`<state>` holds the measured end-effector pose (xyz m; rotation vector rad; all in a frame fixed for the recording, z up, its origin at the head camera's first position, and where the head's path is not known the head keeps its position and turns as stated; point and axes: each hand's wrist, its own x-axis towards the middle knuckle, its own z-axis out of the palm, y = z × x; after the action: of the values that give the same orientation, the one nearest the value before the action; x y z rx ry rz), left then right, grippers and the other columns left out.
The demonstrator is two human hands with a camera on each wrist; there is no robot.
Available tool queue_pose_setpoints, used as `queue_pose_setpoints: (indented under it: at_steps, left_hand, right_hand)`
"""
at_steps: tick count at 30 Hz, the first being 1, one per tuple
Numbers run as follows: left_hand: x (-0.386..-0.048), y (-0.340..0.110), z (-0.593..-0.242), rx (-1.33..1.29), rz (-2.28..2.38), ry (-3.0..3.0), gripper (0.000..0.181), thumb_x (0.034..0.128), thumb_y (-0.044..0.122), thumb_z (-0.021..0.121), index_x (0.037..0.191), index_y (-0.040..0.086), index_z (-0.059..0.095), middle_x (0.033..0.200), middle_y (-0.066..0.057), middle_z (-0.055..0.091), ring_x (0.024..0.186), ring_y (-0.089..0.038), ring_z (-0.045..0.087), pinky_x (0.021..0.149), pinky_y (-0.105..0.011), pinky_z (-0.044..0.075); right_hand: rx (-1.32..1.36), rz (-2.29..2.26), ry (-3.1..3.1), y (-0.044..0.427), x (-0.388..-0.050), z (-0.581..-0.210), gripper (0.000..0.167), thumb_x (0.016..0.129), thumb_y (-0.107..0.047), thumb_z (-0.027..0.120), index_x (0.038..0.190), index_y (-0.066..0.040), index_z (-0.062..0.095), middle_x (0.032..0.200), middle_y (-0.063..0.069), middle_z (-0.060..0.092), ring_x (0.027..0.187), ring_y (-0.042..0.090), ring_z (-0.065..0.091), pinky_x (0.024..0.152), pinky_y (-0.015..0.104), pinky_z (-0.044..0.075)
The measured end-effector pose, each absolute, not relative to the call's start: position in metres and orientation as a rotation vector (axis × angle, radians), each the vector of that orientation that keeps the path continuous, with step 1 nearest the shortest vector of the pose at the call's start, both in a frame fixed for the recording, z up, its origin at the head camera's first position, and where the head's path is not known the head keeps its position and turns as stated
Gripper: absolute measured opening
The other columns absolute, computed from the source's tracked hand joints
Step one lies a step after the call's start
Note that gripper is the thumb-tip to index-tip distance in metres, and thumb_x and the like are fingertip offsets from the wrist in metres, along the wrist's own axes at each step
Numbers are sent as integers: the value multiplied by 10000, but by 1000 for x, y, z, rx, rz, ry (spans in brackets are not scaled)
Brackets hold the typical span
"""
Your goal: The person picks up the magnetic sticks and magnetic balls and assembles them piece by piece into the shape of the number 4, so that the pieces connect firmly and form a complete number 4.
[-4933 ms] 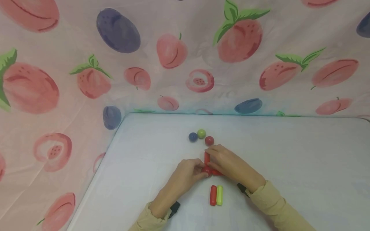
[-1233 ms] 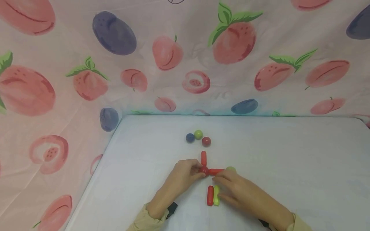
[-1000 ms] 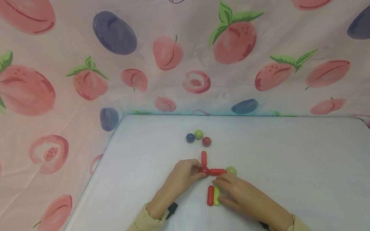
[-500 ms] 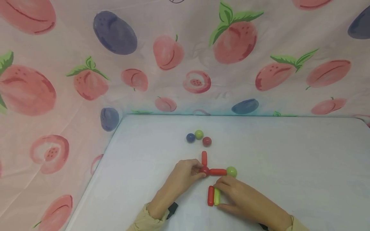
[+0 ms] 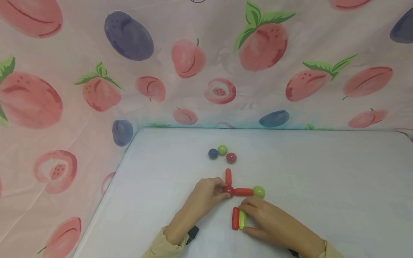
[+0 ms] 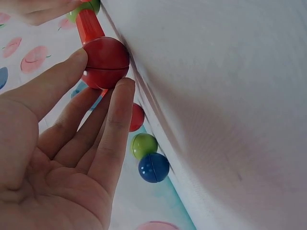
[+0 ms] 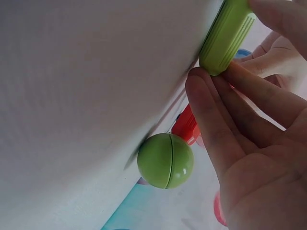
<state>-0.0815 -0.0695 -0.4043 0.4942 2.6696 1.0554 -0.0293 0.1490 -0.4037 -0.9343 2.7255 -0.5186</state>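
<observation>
My left hand [image 5: 206,193] pinches a red ball [image 6: 106,62] between thumb and fingertips. From that ball one red rod [image 5: 228,176] points toward the back of the table, and another red rod [image 5: 243,192] runs right to a green ball [image 7: 165,160]. Below them, my right hand [image 5: 269,220] holds a yellow-green rod [image 7: 228,38] lengthwise, thumb at its near end and fingers at its far end. This rod lies alongside a loose red rod [image 5: 235,218] on the table.
Toward the back of the white table [image 5: 322,179] sit a blue ball [image 5: 213,153], a green ball [image 5: 222,149] and a red ball [image 5: 231,157]. A fruit-printed cloth [image 5: 193,21] rises behind the table and on its left.
My right hand has left the red rods, come down toward the front and taken the yellow-green rod by its ends. A green ball now shows at the right rod's end. My left hand stays at the red ball.
</observation>
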Motion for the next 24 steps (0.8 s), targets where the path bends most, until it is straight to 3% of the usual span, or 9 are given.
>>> queue_pose_setpoints:
  at_steps: [24]
  left_hand:
    - [-80,-69,-403,506,1071,2672,215,829,194,806,1016,111,738,830,62,718,725,-6,583,701,-174,513]
  right_hand:
    - [-925,-544,2803,155,-35,-391,541,784,-377,837,1239,-133,674,1185,-33,622,1023,109,595,868,299,570]
